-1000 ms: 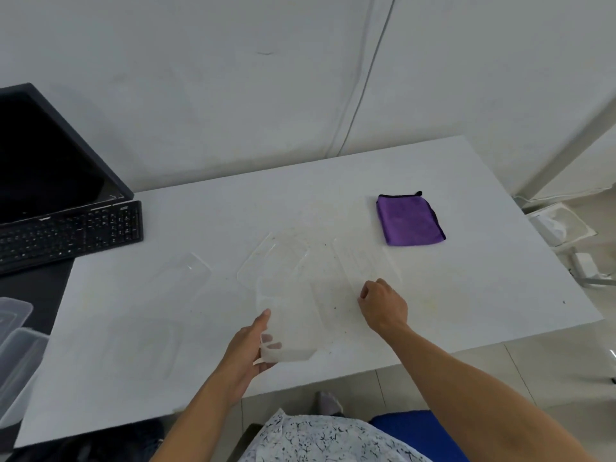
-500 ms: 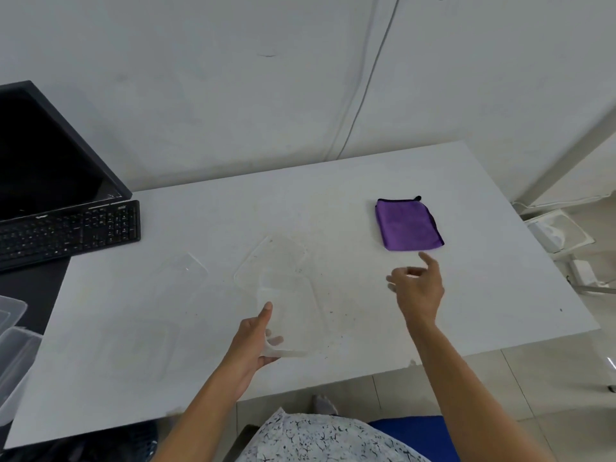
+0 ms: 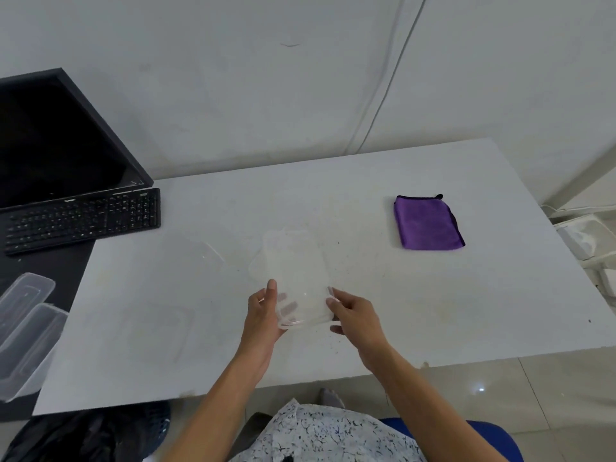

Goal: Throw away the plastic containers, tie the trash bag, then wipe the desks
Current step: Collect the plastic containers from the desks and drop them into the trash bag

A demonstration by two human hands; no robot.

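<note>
Near desk (image 3: pixel 433 311) edge, clear rectangular plastic container (image 3: pixel 296 271)

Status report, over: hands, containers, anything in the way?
Left hand and right hand both hold clear container over white desk. More containers lie far left. Purple cloth lies apart; nothing seen in the way.

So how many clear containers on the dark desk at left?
2: the far container nearer the keyboard, the near container beside it at the frame's edge; more may lie out of view.

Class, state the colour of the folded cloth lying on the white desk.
Purple with a dark edge: the cloth shows best in the head view, its only view.
</note>
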